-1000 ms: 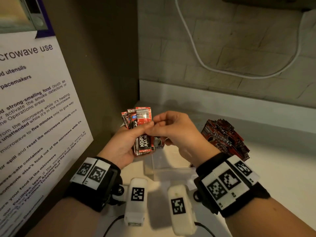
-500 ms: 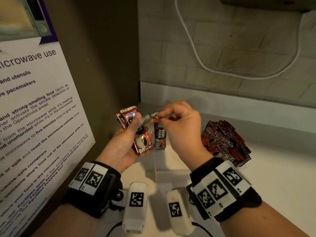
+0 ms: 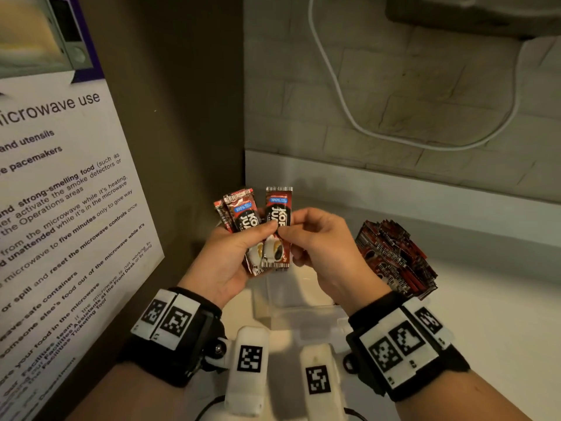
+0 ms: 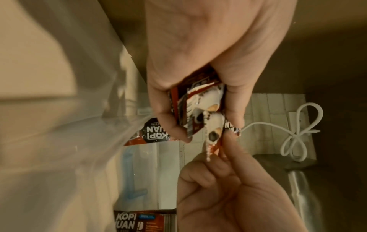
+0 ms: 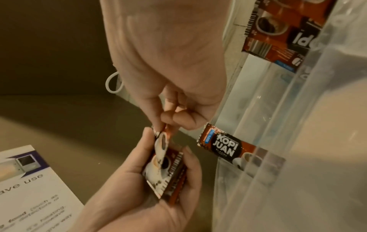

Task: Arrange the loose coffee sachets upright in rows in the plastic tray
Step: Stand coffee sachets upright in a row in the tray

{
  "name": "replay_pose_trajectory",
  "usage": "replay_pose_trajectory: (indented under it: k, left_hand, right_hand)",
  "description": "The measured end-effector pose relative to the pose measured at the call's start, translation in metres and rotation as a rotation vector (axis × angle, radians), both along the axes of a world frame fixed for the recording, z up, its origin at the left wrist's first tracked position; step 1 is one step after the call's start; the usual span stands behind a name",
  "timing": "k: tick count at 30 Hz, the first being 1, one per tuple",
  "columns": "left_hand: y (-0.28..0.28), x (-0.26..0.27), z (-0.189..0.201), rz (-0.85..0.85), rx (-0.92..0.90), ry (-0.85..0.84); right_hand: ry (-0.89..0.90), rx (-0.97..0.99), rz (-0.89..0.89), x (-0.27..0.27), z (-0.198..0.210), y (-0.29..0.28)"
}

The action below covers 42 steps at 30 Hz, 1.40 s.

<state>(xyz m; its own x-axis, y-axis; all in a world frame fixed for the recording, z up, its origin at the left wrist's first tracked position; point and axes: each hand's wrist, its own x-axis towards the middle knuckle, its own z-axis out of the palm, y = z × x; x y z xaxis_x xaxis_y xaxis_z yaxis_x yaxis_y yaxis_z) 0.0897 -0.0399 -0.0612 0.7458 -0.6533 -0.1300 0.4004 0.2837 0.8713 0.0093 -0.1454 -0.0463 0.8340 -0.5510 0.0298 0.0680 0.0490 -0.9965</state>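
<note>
While the left hand gripped a small bunch of sachets, right hand pinched one upright sachet, clear plastic tray below, sachet pile on counter.

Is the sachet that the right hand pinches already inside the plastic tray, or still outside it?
Outside. The right hand pinches the sachet upright beside the left hand's bundle, above the tray.

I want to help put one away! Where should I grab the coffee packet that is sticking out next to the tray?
Pinch the loose Kopi Juan sachet by its crimped top end, coming from the open side away from the plastic tray. That flat end pokes free, while its cup end lies behind the tray wall, so probably only the top gives fingers room.
</note>
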Motion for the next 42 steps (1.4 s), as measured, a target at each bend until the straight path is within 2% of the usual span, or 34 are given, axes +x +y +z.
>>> replay_pose_trajectory:
  k: [2,7,12,20,30,35,42]
  left_hand:
    - [-0.001,0.003,-0.001,0.037,0.021,-0.016]
    - [0.006,0.012,-0.007,0.106,0.146,0.006]
    - [0.006,0.01,-0.015,0.113,0.2,0.024]
    - [0.006,0.004,-0.018,0.093,0.228,0.021]
    - [0.007,-0.002,-0.017,0.038,0.209,0.034]
    - [0.011,-0.001,-0.011,0.054,0.211,0.0]
    - [0.01,-0.006,-0.003,-0.026,0.208,-0.054]
  right_hand:
    - [0.023,0.016,-0.028,-0.001,-0.003,-0.004]
    - [0.156,0.101,-0.259,-0.001,-0.018,-0.026]
    - [0.327,0.096,-0.241,0.012,-0.039,-0.021]
    - [0.41,0.022,-0.339,0.034,-0.063,-0.017]
    - [0.431,-0.017,-0.3,0.031,-0.061,-0.012]
    - [0.483,-0.065,-0.288,0.031,-0.058,-0.012]
    - [0.542,-0.085,-0.304,0.033,-0.058,-0.012]
